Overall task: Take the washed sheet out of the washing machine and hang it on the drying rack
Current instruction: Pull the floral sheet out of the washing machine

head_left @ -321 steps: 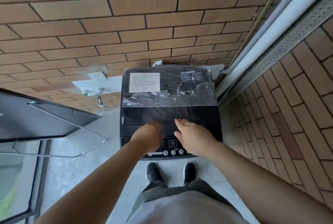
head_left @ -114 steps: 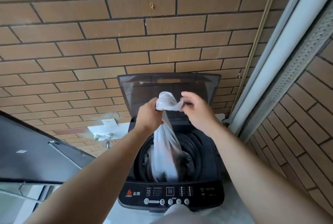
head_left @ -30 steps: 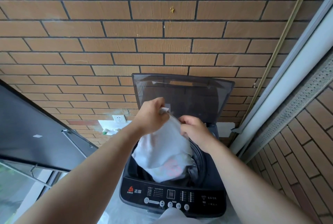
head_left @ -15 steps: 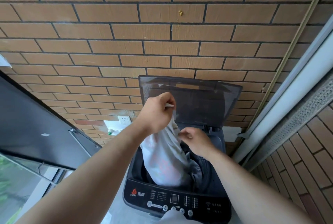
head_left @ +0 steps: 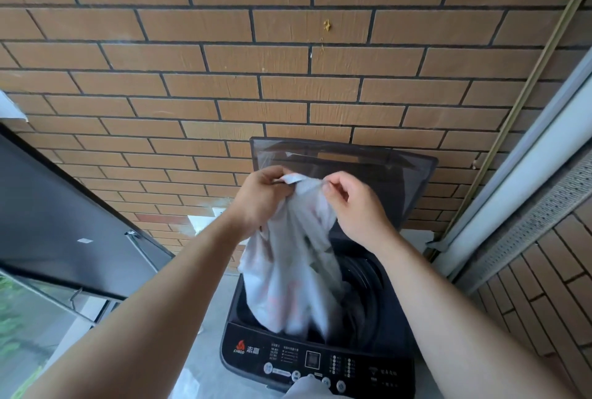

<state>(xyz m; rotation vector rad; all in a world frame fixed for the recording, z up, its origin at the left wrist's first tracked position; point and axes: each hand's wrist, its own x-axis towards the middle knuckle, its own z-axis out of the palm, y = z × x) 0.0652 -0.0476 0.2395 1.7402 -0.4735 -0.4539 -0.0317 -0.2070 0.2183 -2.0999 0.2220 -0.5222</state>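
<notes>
Top-load washer (head_left: 368,366) stands against the brick wall (head_left: 288,62), with its lid (head_left: 384,174) up and leaning back on the wall. The drum (head_left: 368,273) is open. The sheet (head_left: 294,264) is in it only partly. It is white with a faint pink print and bunched into a long hanging wad. Its top edge is lifted above the opening, in front of the lid, and its lower end is down in the drum at the front-left rim. There is a grey fold beside it in the drum; cannot tell whether it is the same cloth.

The left hand (head_left: 259,196) is fisted around the sheet's top edge on the left. The right hand (head_left: 355,203) pinches the same edge between thumb and forefinger, with the other fingers curled. The hands are close together, with a short span of cloth between them.

The control panel (head_left: 314,360) runs along the washer's front edge, with buttons and a small display; nothing lies on it.

An open window pane (head_left: 64,216) angles in from the left, near the washer's left side but apart from it. A white socket plate (head_left: 205,219) on the wall is partly hidden behind the left forearm. A white frame (head_left: 525,203) and a thin brass pipe (head_left: 528,78) run diagonally at right, past the lid's right corner. The pale floor (head_left: 205,353) shows left of the washer.
</notes>
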